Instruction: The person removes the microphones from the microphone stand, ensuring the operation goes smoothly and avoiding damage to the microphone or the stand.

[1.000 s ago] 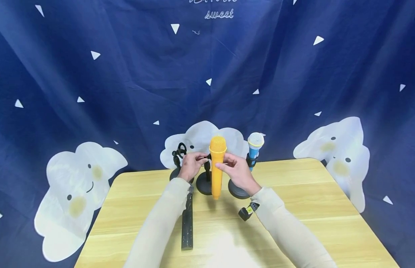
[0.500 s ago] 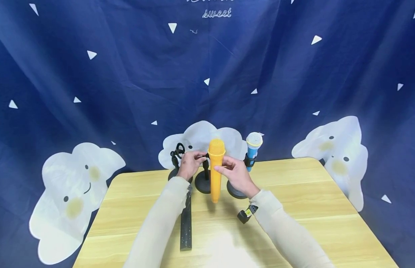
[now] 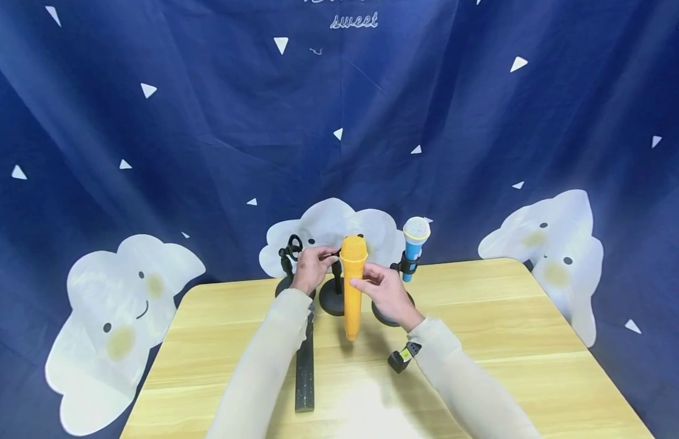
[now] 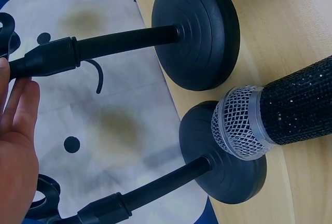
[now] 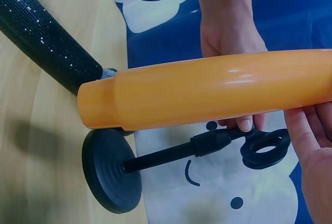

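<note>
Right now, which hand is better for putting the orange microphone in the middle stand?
Probably the right hand: it holds the orange microphone near the middle stand. The left hand pinches that stand near its top, so could steady it.

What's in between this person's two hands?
In the head view, the middle black stand, which the left hand pinches near its top, and the orange microphone, held by the right hand.
</note>
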`<action>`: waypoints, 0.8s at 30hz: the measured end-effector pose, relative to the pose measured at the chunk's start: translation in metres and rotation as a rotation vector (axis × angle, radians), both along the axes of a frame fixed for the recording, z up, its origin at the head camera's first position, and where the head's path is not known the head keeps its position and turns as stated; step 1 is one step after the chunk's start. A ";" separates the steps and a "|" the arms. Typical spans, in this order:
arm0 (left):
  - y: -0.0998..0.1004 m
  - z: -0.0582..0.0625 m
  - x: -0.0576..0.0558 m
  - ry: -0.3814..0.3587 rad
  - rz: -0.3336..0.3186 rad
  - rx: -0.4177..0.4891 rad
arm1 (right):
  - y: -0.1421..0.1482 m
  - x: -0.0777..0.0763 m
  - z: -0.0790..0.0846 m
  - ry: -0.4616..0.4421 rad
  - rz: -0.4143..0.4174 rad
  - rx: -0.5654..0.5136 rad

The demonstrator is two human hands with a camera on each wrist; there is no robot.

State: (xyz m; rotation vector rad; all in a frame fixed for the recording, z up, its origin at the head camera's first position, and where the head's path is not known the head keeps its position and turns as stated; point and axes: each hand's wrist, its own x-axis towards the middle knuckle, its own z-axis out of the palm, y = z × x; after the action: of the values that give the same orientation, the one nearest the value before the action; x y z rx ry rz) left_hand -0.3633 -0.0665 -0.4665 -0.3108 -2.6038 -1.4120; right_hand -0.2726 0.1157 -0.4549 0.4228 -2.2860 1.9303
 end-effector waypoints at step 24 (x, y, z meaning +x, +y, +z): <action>0.001 0.005 -0.009 -0.028 0.017 -0.053 | -0.005 0.010 -0.007 -0.061 0.012 -0.020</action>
State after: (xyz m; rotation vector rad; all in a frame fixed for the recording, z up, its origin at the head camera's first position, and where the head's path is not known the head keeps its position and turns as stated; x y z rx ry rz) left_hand -0.3722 -0.0656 -0.4620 -0.2769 -2.6636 -1.3535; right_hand -0.2621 0.1111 -0.4623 0.3809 -2.3039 1.9970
